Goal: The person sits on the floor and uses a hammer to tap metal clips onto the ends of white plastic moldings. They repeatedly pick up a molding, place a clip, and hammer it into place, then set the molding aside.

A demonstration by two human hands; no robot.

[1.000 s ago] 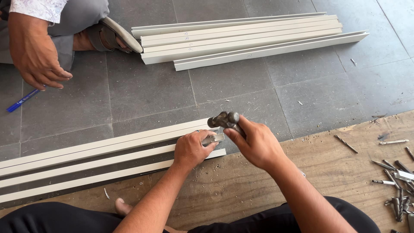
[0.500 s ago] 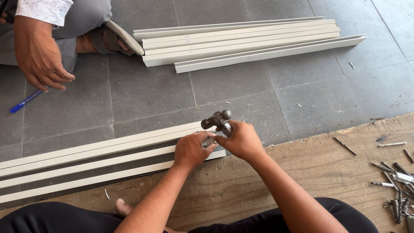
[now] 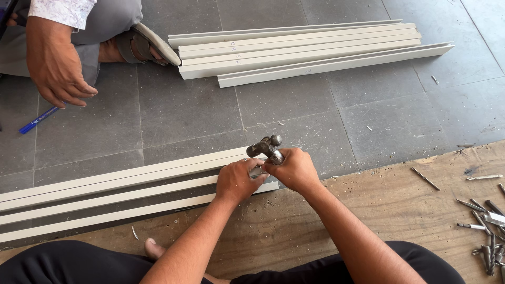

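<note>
Here right hand [image 3: 295, 169] fisted around hammer [image 3: 266, 148]; left hand [image 3: 239, 180] curled, pressing white profile [image 3: 121, 184] end.

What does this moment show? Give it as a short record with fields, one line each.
Left hand: left hand presses on the end of the long cream metal channel
Right hand: right hand holds a grey steel ball-peen hammer close to its head, above that end
Surface: dark grey floor tiles, brown plywood sheet
Nearby: stack of cream channels; metal fasteners; blue pen by another person's hand
</note>
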